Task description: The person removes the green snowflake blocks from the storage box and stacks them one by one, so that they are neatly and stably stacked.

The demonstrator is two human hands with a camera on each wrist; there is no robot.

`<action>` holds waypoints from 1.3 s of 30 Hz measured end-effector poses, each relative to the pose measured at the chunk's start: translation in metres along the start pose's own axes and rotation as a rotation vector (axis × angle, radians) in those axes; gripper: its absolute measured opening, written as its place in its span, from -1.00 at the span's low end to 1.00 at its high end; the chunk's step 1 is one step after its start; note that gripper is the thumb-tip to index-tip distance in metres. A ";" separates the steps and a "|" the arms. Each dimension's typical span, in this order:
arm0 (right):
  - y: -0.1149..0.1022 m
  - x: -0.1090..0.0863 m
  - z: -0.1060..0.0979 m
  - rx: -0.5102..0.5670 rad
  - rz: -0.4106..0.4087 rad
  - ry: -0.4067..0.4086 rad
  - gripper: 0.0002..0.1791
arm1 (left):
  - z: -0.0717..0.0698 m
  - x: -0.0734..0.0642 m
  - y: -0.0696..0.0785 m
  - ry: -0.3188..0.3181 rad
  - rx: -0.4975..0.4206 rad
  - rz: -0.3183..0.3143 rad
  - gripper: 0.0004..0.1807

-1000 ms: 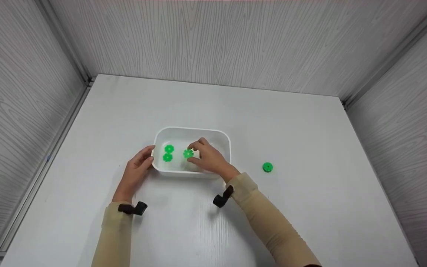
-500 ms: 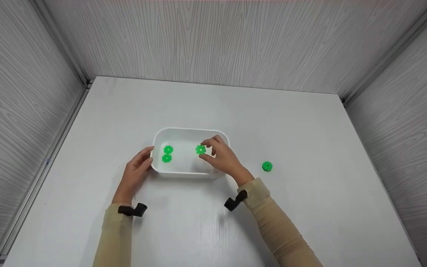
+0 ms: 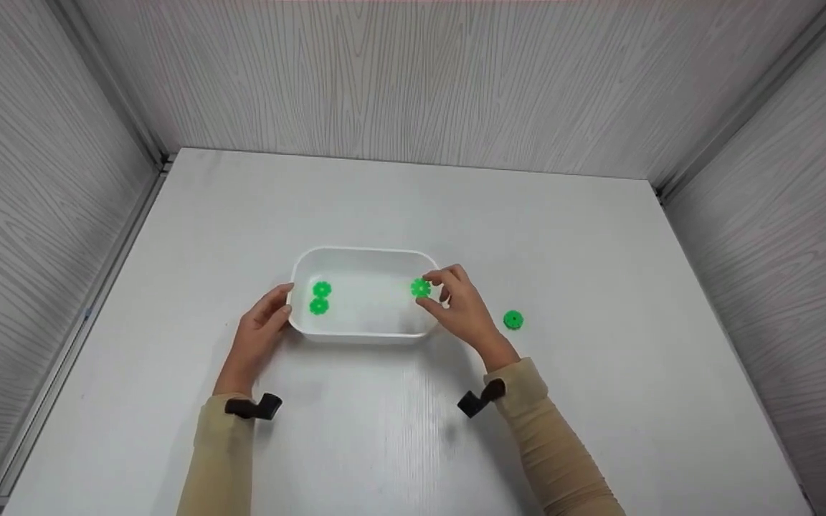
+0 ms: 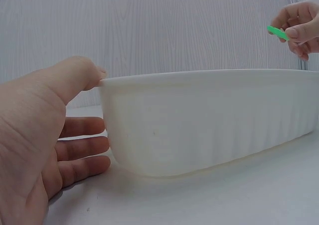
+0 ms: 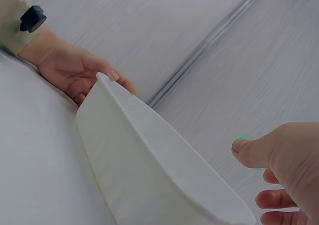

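Observation:
A white rectangular plastic tub [image 3: 370,295] with rounded corners stands on the table. At its left end, my left hand [image 3: 255,340] grips the rim, the thumb on the edge and fingers against the outer wall in the left wrist view. My right hand [image 3: 464,308] pinches a green flower-shaped disc [image 3: 421,288] between thumb and fingers. This disc is above the rim at the tub's right end; the thumb hides most of it in the right wrist view. Inside the tub, two like green discs [image 3: 320,298] lie close together near the left end.
On the table right of the tub lies a thicker green round piece [image 3: 513,319], possibly stacked discs. Wood-grain panels [image 3: 413,86] enclose the white table [image 3: 355,423] at the back and both sides.
My right hand has moved right with the pinched disc, from over the tub's middle to its right end. My left hand keeps its grip, and the two discs inside stay in place.

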State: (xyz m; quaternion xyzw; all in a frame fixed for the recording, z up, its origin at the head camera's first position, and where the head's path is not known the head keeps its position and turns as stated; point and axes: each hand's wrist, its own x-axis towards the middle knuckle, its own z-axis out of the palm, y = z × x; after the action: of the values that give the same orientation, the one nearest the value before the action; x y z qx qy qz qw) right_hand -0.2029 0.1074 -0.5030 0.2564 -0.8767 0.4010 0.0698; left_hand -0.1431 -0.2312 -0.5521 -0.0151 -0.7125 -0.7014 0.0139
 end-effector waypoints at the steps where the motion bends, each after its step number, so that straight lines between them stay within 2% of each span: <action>1: 0.002 -0.002 -0.002 0.002 0.010 0.008 -0.65 | 0.000 0.000 0.000 0.001 -0.002 0.001 -0.51; 8: 0.019 -0.017 -0.017 0.030 0.031 0.109 -0.65 | -0.002 0.001 -0.004 0.000 -0.001 0.006 -0.51; 11: 0.026 -0.024 -0.024 0.033 0.044 0.133 -0.64 | -0.003 0.004 -0.012 0.002 -0.023 0.010 -0.51; 16: 0.039 -0.037 -0.034 0.019 0.110 0.181 -0.65 | -0.006 0.009 -0.027 0.010 -0.011 0.033 -0.50; 22: 0.054 -0.055 -0.041 0.038 0.205 0.170 -0.66 | -0.005 0.009 -0.031 0.027 0.018 0.029 -0.49; 29: 0.068 -0.071 -0.051 0.056 0.296 0.166 -0.63 | -0.006 0.007 -0.028 0.016 0.012 0.015 -0.50; 39: 0.088 -0.087 -0.064 0.032 0.360 0.201 -0.62 | -0.001 -0.001 -0.005 -0.003 0.023 0.010 -0.50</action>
State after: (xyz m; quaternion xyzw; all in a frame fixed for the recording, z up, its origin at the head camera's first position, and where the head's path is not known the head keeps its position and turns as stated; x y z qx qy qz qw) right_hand -0.1783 0.2368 -0.5470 0.0553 -0.8904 0.4447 0.0802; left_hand -0.1422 -0.2320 -0.5568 -0.0196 -0.7203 -0.6932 0.0166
